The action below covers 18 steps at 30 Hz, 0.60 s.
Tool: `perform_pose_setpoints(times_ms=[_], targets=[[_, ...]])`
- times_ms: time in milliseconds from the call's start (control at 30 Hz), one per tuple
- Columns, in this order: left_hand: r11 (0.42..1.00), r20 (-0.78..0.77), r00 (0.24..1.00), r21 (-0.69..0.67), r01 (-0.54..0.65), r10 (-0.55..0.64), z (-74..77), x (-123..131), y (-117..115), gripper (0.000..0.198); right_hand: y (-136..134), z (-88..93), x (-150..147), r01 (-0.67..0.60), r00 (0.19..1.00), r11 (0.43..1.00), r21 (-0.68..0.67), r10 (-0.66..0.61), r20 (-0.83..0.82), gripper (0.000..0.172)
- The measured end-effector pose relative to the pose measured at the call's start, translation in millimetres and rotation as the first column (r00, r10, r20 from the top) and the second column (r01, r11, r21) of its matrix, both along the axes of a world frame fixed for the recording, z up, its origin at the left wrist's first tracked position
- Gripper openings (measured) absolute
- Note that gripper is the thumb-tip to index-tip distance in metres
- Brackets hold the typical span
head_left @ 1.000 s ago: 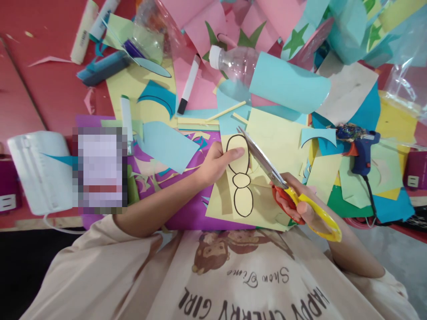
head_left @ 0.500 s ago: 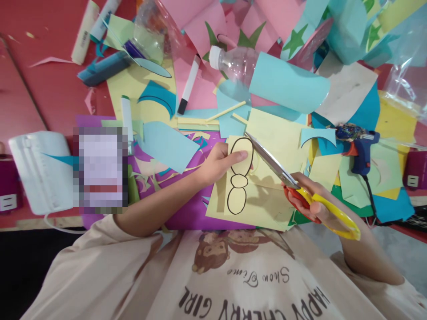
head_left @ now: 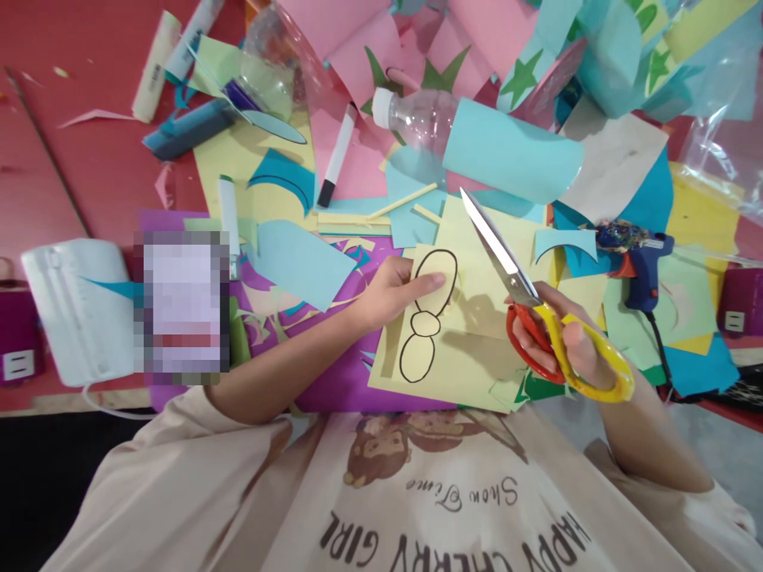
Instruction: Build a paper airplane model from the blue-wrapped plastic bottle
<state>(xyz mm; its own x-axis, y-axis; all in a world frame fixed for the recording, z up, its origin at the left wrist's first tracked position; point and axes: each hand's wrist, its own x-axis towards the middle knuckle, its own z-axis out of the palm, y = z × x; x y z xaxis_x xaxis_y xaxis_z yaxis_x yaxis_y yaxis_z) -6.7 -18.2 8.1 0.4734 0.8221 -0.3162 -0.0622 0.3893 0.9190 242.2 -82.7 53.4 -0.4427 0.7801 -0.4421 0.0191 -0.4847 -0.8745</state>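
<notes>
Yellow paper (head_left: 425,324) pinched in left hand (head_left: 398,290), scissors (head_left: 516,284) in right hand (head_left: 579,343).

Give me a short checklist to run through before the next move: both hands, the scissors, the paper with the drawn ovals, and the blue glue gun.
1. Left hand on the outlined paper: ok, thumb on top; fingers underneath hidden.
2. Right hand on the scissors: ok, held by the handles.
3. Left thumb off the drawn line: not ok, it crosses the large oval's left side.
4. Blades off the outlined paper: ok, they point away beyond its right edge.
5. Blades' height above the pale yellow sheet: cannot tell from this view.
6. Glue gun apart from the right hand: ok, it lies farther right.
</notes>
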Motion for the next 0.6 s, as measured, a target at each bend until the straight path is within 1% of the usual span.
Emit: perform_pose_setpoints(times_ms=[67, 133, 167, 233, 267, 333, 400, 467, 533, 600], targets=[[0.999, -0.034, 0.999, 0.031, 0.032, -0.031, -0.8, -1, 0, 0.051, 10, -1.4, -3, -0.044, 0.997, 0.999, 0.017, 0.045, -0.066, 0.072], [0.994, -0.057, 0.996, 0.082, 0.079, -0.074, -0.9, -1, 1, 0.059, 21, 1.8, -12, -0.073, 0.996, 0.997, 0.03, 0.075, -0.039, 0.072], [0.988, -0.062, 0.993, 0.11, 0.109, -0.103, -0.6, -1, 1, 0.062, 27, 4.7, -19, -0.059, 0.998, 0.997, 0.046, 0.059, 0.004, 0.068], [0.972, -0.063, 0.983, 0.145, 0.183, -0.175, 0.9, -1, 2, 0.064, 37, 10.7, -34, -0.004, 0.992, 0.998, 0.066, -0.005, 0.127, 0.053], [0.964, -0.061, 0.975, 0.151, 0.22, -0.214, 1.9, -1, 3, 0.064, 40, 12.9, -42, 0.029, 0.988, 0.996, 0.088, -0.042, 0.151, 0.048], [0.951, -0.052, 0.963, 0.153, 0.27, -0.266, 4.2, -1, 4, 0.063, 46, 14.5, -55, 0.078, 0.987, 0.989, 0.123, -0.093, 0.128, 0.043], [0.953, -0.036, 0.963, 0.137, 0.271, -0.268, 6.1, -1, 4, 0.059, 48, 12.4, -63, 0.102, 0.989, 0.984, 0.147, -0.116, 0.09, 0.041], [0.967, -0.013, 0.971, 0.095, 0.238, -0.238, 7.3, -1, 5, 0.052, 47, 9.0, -68, 0.112, 0.989, 0.982, 0.153, -0.126, 0.082, 0.039], [0.978, 0.011, 0.978, 0.041, 0.207, -0.207, 7.7, -2, 5, 0.048, 45, 6.9, -67, 0.097, 0.99, 0.985, 0.141, -0.11, 0.086, 0.036], [0.984, 0.023, 0.984, -0.002, 0.175, -0.175, 7.6, -3, 6, 0.047, 41, 7.3, -62, 0.051, 0.995, 0.99, 0.134, -0.063, 0.082, 0.033]])
